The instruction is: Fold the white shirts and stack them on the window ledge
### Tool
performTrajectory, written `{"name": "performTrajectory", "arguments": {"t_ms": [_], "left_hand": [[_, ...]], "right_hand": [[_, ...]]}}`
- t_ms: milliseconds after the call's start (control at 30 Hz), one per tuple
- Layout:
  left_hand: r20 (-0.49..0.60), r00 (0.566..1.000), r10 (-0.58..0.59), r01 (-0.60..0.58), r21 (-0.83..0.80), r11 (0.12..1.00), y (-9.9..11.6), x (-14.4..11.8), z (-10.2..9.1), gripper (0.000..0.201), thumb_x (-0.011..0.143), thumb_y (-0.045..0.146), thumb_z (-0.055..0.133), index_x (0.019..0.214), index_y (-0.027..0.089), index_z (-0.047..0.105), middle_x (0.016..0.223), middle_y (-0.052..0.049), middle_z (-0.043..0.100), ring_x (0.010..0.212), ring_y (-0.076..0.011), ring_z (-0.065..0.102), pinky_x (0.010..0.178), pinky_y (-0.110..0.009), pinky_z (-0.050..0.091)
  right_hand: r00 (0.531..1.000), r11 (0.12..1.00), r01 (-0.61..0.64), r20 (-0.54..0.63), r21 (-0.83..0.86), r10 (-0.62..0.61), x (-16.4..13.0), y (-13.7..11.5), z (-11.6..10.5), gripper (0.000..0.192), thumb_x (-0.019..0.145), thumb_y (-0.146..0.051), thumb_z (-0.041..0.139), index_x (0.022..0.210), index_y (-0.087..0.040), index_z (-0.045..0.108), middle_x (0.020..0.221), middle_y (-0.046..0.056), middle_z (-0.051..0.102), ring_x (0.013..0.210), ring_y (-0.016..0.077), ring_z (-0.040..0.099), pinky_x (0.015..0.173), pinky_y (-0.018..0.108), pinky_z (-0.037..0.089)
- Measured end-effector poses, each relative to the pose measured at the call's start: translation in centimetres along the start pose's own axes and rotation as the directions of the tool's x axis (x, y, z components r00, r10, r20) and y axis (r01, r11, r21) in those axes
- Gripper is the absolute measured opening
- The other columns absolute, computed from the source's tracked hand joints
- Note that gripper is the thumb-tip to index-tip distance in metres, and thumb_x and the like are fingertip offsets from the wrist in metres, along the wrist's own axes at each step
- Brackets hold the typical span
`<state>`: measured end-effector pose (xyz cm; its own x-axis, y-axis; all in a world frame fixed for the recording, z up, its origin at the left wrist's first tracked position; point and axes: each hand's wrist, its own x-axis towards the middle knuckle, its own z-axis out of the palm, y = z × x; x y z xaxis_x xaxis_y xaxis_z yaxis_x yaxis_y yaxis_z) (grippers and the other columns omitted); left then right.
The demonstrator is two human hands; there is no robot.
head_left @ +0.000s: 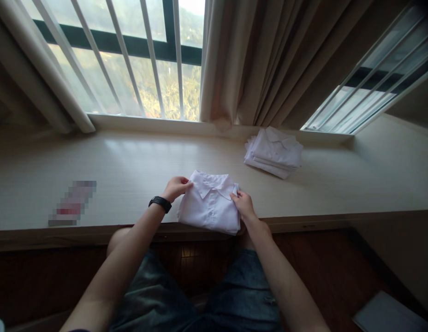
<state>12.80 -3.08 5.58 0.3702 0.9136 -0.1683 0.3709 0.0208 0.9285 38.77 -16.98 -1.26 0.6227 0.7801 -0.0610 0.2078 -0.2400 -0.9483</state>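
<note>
Both hands are on one folded white collared shirt (pixel 210 207), lying at the near edge of the pale wooden surface (pixel 131 170), collar facing the window. The left hand (pixel 175 187) pinches the shoulder corner by the collar, grip narrow on cloth; the right hand (pixel 243 205) clamps the opposite edge, likely to keep the fold square. Well apart, by the beige curtain (pixel 255 64), sits one stack of folded white shirts (pixel 274 152); how many it holds is unclear. One black wristband (pixel 160 203) on the left wrist.
</note>
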Motion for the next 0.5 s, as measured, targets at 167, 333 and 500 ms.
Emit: {"name": "performTrajectory", "arguments": {"t_ms": [167, 333, 500], "left_hand": [[0.055, 0.997, 0.050, -0.019, -0.464, 0.885, 0.2, 1.6, 1.8, 0.051, 0.056, 0.042, 0.087, 0.094, 0.016, 0.065, 0.091, -0.006, 0.071, 0.074, -0.0136, 0.064, 0.068, -0.027, 0.051], [-0.079, 0.994, -0.076, 0.057, -0.212, 0.976, -1.8, 2.9, 3.8, 0.044, 0.059, 0.031, 0.084, 0.095, 0.014, 0.065, 0.092, -0.010, 0.072, 0.074, -0.0184, 0.067, 0.067, -0.030, 0.053], [-0.217, 0.975, 0.049, -0.057, -0.033, 0.998, -1.4, 1.9, 4.3, 0.038, 0.083, 0.029, 0.064, 0.118, 0.015, 0.064, 0.125, -0.016, 0.066, 0.112, -0.0262, 0.064, 0.099, -0.042, 0.050]], "right_hand": [[0.998, 0.919, -0.064, 0.028, 0.390, 0.058, -0.3, -0.6, -0.1, 0.053, 0.055, -0.049, 0.083, 0.092, -0.015, 0.065, 0.086, 0.005, 0.072, 0.078, 0.0201, 0.066, 0.072, 0.032, 0.054], [0.985, 0.908, -0.156, -0.003, 0.389, 0.170, -0.6, 0.8, -1.0, 0.056, 0.054, -0.041, 0.083, 0.098, -0.016, 0.061, 0.083, 0.006, 0.072, 0.075, 0.0220, 0.068, 0.068, 0.034, 0.056], [0.986, 1.000, 0.007, -0.164, -0.014, -0.009, -2.4, 1.5, -1.6, 0.065, 0.072, -0.039, 0.071, 0.129, -0.015, 0.053, 0.104, 0.013, 0.072, 0.089, 0.0258, 0.070, 0.081, 0.039, 0.057]]}}
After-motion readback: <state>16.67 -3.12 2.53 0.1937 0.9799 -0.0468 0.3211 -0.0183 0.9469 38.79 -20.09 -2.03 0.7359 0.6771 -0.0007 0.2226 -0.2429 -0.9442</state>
